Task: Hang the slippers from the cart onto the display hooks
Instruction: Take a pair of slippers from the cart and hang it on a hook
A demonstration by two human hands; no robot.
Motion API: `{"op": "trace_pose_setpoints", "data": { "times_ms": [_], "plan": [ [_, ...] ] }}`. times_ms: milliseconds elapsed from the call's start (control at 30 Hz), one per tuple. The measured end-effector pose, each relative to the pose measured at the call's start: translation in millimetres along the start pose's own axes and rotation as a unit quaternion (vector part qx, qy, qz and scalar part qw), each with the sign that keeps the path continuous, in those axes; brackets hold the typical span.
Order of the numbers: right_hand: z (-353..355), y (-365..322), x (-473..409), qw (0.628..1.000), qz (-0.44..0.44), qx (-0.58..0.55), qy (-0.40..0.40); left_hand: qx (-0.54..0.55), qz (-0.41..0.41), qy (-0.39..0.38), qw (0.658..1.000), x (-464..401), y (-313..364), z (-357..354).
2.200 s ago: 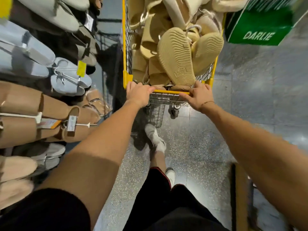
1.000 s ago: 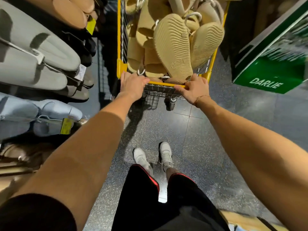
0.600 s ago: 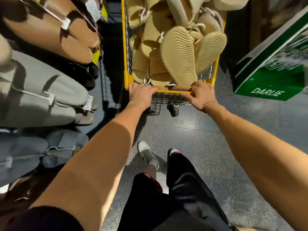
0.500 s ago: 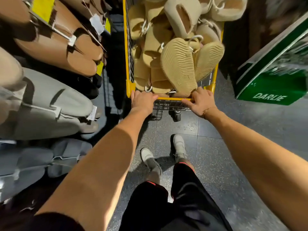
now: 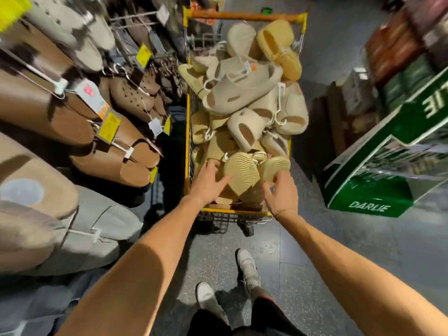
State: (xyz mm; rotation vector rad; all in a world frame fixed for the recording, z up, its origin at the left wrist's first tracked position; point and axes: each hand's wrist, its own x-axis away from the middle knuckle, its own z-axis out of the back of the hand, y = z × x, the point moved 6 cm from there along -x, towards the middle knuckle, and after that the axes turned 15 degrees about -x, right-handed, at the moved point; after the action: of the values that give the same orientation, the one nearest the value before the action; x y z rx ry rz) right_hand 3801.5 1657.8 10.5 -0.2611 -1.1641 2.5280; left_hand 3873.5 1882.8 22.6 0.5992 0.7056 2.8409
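Both hands reach into the cart (image 5: pixel 186 141): the left hand (image 5: pixel 209 180) lies spread, fingers on the sole-up slipper pair (image 5: pixel 242 170); the right hand (image 5: pixel 282 192) curls loosely beside it, grip incomplete. The slippers appear light, soft and flexible. Take hold at the white hanger loop (image 5: pixel 278 103) joining each pair, for the display hooks (image 5: pixel 135 20).

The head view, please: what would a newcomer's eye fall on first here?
Most striking is the yellow cart at centre, heaped with beige slippers. Both hands reach into its near end: the left hand beside a sole-up slipper, the right hand under another. Brown and grey slippers hang along the left; a green Darlie display stands right.
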Motion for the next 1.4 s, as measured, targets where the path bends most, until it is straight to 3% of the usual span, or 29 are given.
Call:
{"op": "trace_pose_setpoints", "data": {
  "times_ms": [100,233,333,467,633,867,1033,1133,1300,1400],
  "plan": [
    [30,-42,-22,0.994,0.095,0.008,0.056,-0.009,-0.054,0.02,0.998,-9,36,33],
    [24,-71,-62,0.969,0.142,0.183,-0.083,-0.044,-0.077,-0.011,0.996,-18,63,42],
    [8,-67,-79,0.949,0.111,0.228,-0.188,-0.123,-0.064,-0.004,0.99,-19,75,39],
    [3,-65,-84,0.956,0.084,0.198,-0.2,-0.147,-0.056,-0.027,0.987,-14,82,31],
    [14,-87,-78,0.967,0.124,0.097,-0.203,-0.143,-0.065,0.01,0.988,-8,88,45],
    [76,-171,-82,0.96,0.172,-0.007,-0.22,0.121,-0.064,0.049,0.989,2,110,100],
    [123,-230,-78,0.941,0.242,-0.012,-0.234,0.108,-0.087,0.125,0.982,3,128,171],
    [142,-268,-76,0.921,0.279,0.029,-0.27,0.095,-0.127,0.089,0.983,-1,137,203],
    [159,-319,-71,0.9,0.267,0.067,-0.339,0.045,-0.18,0.013,0.983,8,148,233],
    [172,-351,-65,0.883,0.268,0.096,-0.374,0.112,-0.174,-0.035,0.978,13,144,222]
  ]
}}
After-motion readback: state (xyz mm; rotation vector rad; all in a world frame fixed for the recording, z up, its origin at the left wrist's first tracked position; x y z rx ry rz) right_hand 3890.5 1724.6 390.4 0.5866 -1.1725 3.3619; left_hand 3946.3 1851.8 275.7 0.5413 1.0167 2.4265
